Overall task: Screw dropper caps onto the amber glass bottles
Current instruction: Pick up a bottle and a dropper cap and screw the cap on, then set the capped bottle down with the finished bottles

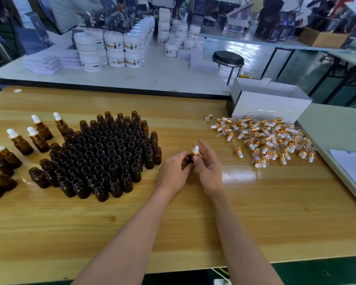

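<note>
Head view, lower middle of the frame: both hands meet just above the wooden desk (173,233). The left hand (174,173) wraps its curled fingers round 1 amber bottle (191,159), held upright. The right hand (209,167) has its fingers mostly straight, and its thumb seems to pinch the gold collar of the dropper cap (196,150) sitting on that bottle's neck.

The bottle is small, light and rigid, and being smooth glass it would likely slip or chip if dropped, so the body is the place to grip. The cap is best turned by its collar. Its white rubber bulb is soft and would only squash, and its thin glass pipette looks easy to break.

Left of the hands stands a tight cluster of open bottles (105,155). It is too packed for an exact count, but my estimate is 90 to 100. At the left edge of the frame stand the finished capped bottles (21,143): 7 show white bulbs, and more may be cut off by the edge.

Toward the right, a heap of loose caps (271,138) lies on the desk, perhaps 80 or more. 1 stray cap (208,118) lies apart at the heap's upper left. Behind the heap sits 1 white box (269,103). Farther up the frame are 1 black stool (228,57) and stacked white jars (113,48).
</note>
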